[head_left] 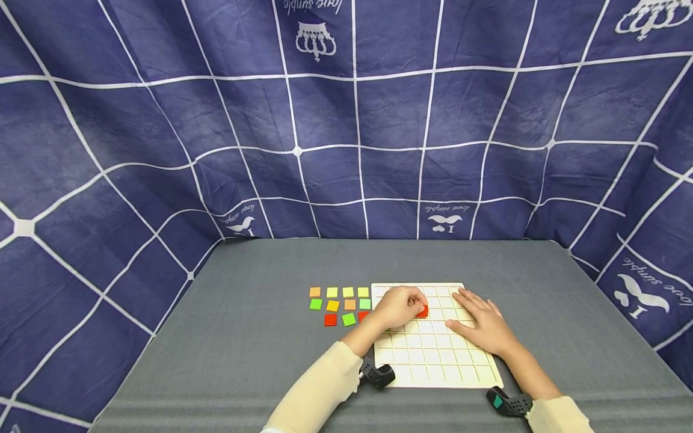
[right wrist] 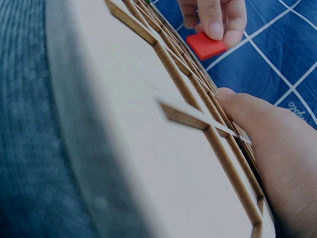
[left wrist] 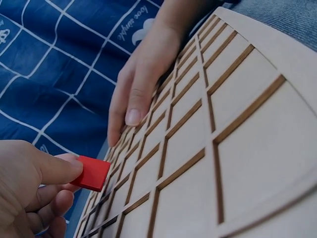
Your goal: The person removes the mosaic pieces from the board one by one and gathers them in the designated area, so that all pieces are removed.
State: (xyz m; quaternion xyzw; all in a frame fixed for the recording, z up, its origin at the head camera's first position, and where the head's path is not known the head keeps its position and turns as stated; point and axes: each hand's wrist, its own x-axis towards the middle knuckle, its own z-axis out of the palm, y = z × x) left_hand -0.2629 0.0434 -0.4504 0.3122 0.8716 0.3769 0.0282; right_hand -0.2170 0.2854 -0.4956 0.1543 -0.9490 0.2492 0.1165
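Note:
Between its thumb and fingers my left hand (head_left: 399, 307) pinches a red square tile (left wrist: 93, 172). It holds the tile just above the pale wooden grid board (head_left: 428, 376), whose square cells are divided by raised strips. My right hand (head_left: 482, 325) lies with spread, fairly straight fingers on the board's right edge. In the left wrist view that right hand (left wrist: 148, 74) touches the board's far side. The right wrist view shows the red tile (right wrist: 205, 45) clear of the grid, held at the fingertips.
Left of the board, several small square tiles lie in loose rows, among them a red tile (head_left: 330, 320), a green tile (head_left: 349, 319) and an orange tile (head_left: 315, 291). All rests on a grey table (head_left: 243, 355). A blue checked curtain (head_left: 325, 120) hangs behind.

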